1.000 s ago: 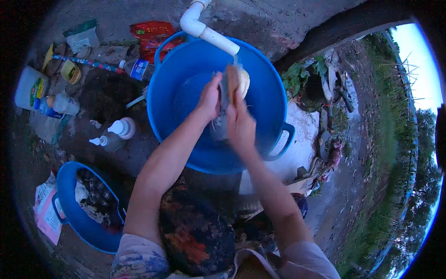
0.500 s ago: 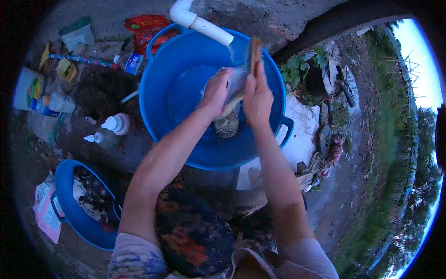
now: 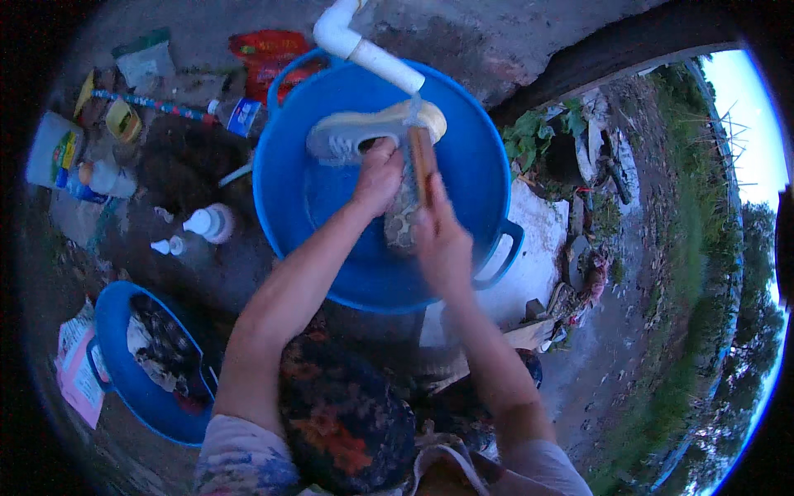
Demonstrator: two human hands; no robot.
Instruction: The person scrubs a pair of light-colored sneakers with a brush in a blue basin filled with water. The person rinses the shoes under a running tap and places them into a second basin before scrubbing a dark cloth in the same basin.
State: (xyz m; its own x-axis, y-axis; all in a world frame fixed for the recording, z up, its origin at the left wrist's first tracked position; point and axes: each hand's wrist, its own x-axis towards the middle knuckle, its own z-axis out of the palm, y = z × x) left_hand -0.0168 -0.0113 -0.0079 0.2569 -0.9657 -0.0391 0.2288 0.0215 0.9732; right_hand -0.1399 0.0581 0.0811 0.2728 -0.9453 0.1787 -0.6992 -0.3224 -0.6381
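Observation:
My left hand [image 3: 380, 178] grips a light grey sneaker [image 3: 343, 132] by its opening, and holds it sideways above the big blue tub [image 3: 285, 194]. A white pipe [image 3: 380, 62] ends over the sneaker's heel, where a thin stream of water falls. In my right hand [image 3: 442, 244] is a wooden scrubbing brush [image 3: 423, 161], its upper end close to the heel. Whether its bristles touch the shoe is hidden. Down in the tub another shoe [image 3: 400, 223] shows its patterned sole, partly covered by my hands.
Left of the tub stand white-capped bottles [image 3: 212, 223], a yellow cup [image 3: 123, 121] and a plastic jug [image 3: 54, 153]. A smaller blue basin [image 3: 149, 405] with dark, wet-looking contents sits at lower left. A red bag [image 3: 266, 54] lies behind the tub; a pale slab [image 3: 529, 240] is at right.
The sneaker has swung from upright between my hands to lying sideways under the water. My right hand and the brush have come down toward me.

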